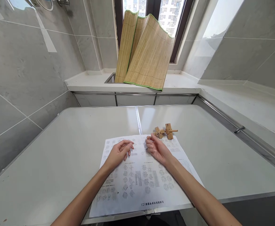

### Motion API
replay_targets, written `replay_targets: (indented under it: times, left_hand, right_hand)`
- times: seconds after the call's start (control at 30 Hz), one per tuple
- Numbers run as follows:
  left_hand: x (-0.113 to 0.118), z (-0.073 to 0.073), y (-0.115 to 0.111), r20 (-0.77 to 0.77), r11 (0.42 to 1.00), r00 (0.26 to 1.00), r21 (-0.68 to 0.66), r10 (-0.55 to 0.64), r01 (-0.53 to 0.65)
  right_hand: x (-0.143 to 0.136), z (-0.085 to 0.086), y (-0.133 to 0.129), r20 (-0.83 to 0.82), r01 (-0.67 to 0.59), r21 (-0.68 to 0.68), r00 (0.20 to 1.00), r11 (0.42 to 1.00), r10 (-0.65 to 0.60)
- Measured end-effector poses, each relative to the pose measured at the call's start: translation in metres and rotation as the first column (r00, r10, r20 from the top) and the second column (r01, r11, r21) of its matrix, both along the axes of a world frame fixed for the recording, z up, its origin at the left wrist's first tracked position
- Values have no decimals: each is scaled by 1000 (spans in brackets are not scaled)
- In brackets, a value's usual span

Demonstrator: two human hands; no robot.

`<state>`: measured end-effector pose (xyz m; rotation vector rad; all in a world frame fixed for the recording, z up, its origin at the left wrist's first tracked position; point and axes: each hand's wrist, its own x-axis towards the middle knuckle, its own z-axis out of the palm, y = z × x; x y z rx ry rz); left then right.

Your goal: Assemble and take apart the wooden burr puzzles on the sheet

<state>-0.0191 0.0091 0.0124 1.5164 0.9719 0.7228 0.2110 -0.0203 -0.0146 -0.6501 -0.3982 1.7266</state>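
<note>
A large printed sheet [155, 196] covered in small diagrams lies on the white table, upside down to me. My left hand [120, 153] rests on its upper left part, fingers loosely bent and apart, with nothing seen in them. On the sheet's upper right part is my right hand [158, 149], turned partly palm up. Its fingers curl loosely and I see nothing held. Just beyond that hand sit two small wooden puzzle assemblies near the sheet's far edge: a left one [159, 132] and a right one [169, 131] with a thin bar sticking out to the right.
The white table [64, 163] has a seam down its far middle. Behind it runs a white counter [90, 82] with a sink [110, 78]. A folded bamboo mat [149, 53] leans against the window. Another counter [252, 100] and grey tiled walls flank the table.
</note>
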Motion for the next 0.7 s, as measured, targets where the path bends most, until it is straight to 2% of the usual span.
replay_targets:
  times: [0.2, 0.4, 0.57, 0.7]
  left_hand:
    - [-3, -2, 7, 70, 999, 997, -20, 27, -26]
    - [-10, -2, 13, 188, 990, 977, -112, 105, -85]
    - [-15, -4, 13, 200, 992, 974, -91, 103, -86]
    - [-27, -2, 17, 320, 984, 938, -153, 135, -89]
  right_hand:
    - [-18, 10, -10, 339, -96, 57, 938, 994, 71]
    - [-20, 5, -11, 419, -116, 103, 906, 988, 62]
    - [-22, -6, -12, 518, -174, 215, 854, 961, 39]
    - [-24, -8, -14, 589, -177, 252, 808, 951, -5]
